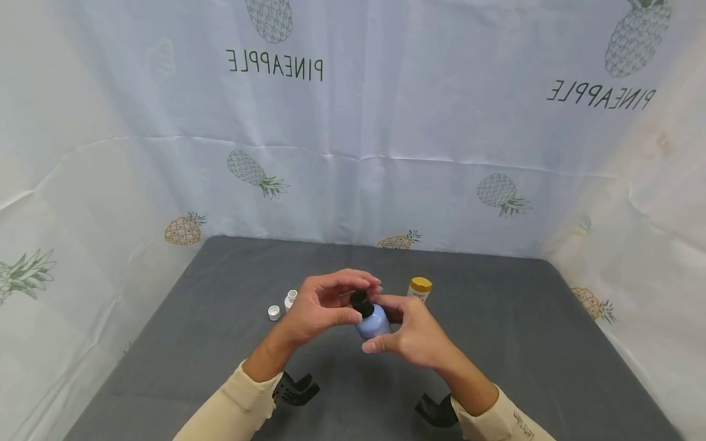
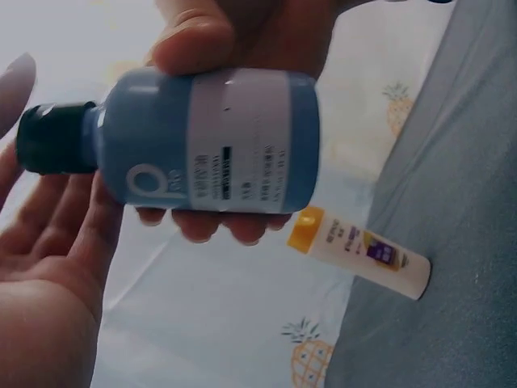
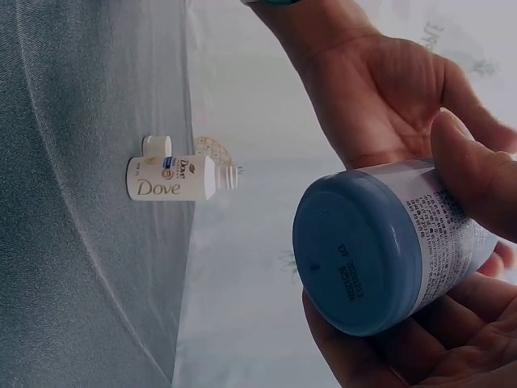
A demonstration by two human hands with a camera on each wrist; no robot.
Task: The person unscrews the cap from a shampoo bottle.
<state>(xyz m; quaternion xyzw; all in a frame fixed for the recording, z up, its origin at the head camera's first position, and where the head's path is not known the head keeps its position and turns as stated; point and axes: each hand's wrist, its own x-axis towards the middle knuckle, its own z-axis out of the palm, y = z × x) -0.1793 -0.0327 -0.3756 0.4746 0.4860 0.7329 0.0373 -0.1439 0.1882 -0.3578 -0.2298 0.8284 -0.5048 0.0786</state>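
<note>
My right hand [image 1: 415, 331] holds a blue plastic bottle [image 1: 373, 322] with a black cap [image 1: 361, 302], thumb and fingers around its body. In the left wrist view the bottle [image 2: 250, 137] lies sideways across the picture, with a pale printed label. Around the cap is my left hand [image 1: 325, 301], its thumb on the near side and its loosely bent fingers behind. In that wrist view the left thumb stands apart from the cap [image 2: 55, 137]. Stamped characters show on the bottle's base [image 3: 351, 259] in the right wrist view.
Behind the left hand stands an uncapped white Dove bottle [image 3: 171, 179], partly hidden in the head view. A small white cap [image 1: 274, 313] lies beside it. Past the right hand is a white bottle with a yellow cap [image 1: 421, 284]. Pineapple-print curtains [image 1: 342, 202] surround the grey table [image 1: 220, 343].
</note>
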